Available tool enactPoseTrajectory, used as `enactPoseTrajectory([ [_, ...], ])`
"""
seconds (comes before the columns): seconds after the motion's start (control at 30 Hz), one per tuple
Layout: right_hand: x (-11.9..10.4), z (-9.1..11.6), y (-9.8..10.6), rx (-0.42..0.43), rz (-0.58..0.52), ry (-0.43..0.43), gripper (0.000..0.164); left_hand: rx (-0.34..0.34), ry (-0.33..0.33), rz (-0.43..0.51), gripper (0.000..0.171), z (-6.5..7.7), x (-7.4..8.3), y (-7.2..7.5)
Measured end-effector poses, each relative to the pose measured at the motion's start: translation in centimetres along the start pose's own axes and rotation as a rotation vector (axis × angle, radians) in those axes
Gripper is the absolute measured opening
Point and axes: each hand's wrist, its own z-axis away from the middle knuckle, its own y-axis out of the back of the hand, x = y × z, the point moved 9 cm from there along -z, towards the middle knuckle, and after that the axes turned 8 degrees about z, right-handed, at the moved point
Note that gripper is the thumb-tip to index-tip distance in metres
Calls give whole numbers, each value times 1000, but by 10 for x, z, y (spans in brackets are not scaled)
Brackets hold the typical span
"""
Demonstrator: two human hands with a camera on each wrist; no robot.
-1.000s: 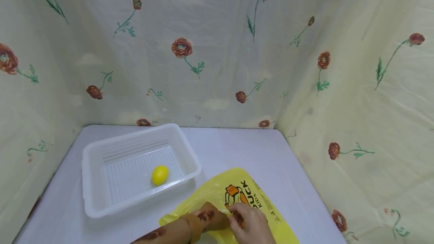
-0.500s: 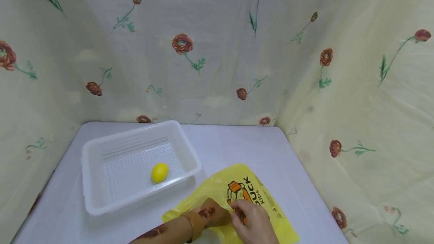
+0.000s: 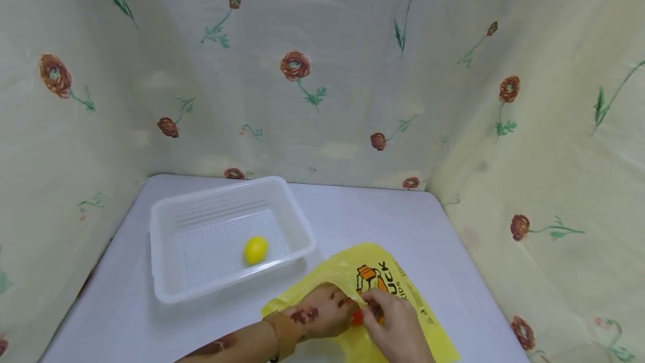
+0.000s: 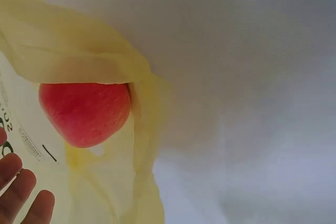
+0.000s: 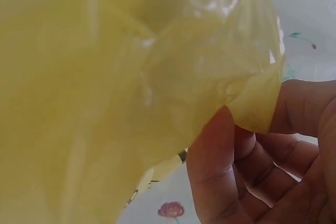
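Note:
A yellow plastic bag (image 3: 370, 256) with a duck print lies at the table's front. My right hand (image 3: 399, 321) pinches the bag's edge between thumb and fingers; in the right wrist view the film sags beside those fingers (image 5: 212, 156). Against the bag's mouth is my left hand (image 3: 325, 315), back upward. The left wrist view shows its fingertips (image 4: 39, 208) loosely bent at the lower left, with no object between them. A red rounded fruit (image 4: 86, 114), tapering at one end, sits in the bag mouth, partly covered by film; its exact kind is unclear.
A white perforated basket (image 3: 166, 273) stands at the left with a yellow lemon-like fruit (image 3: 256, 250) inside. Floral curtains (image 3: 353, 71) hang around the back and sides of the white table (image 3: 363, 206).
My left hand has shifted out from under the bag's film, exposing its knuckles and a bit of red fruit. The right hand keeps pinching the bag edge. The head view has turned slightly left.

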Motion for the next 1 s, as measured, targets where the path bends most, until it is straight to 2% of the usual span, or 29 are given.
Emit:
enactPoseTrajectory([
  [0.13, 4, 0, 1, 6, -1, -34, 16, 18, 0, 37, 17, 7, 3, 6],
  [0.27, 4, -1, 4, 16, -9, -32, 16, 102, -35, 66, 26, 15, 9, 21],
  [0.37, 2, -2, 7, 34, -4, -16, 17, 161, -53, 99, 27, 22, 10, 35],
  [0.53, 2, -7, 11, 47, 3, -11, 17, 176, -40, 172, 22, 34, 5, 52],
  [0.7, 3, -8, 8, 24, 0, -19, 17, 166, -21, 191, 23, 46, 2, 64],
  [0.9, 2, -5, 8, 21, 9, -18, 17, 225, -25, 200, 24, 58, -1, 82],
  [1.0, 0, -3, 9, 26, 18, -7, 16, 254, -7, 190, 24, 66, -8, 92],
])
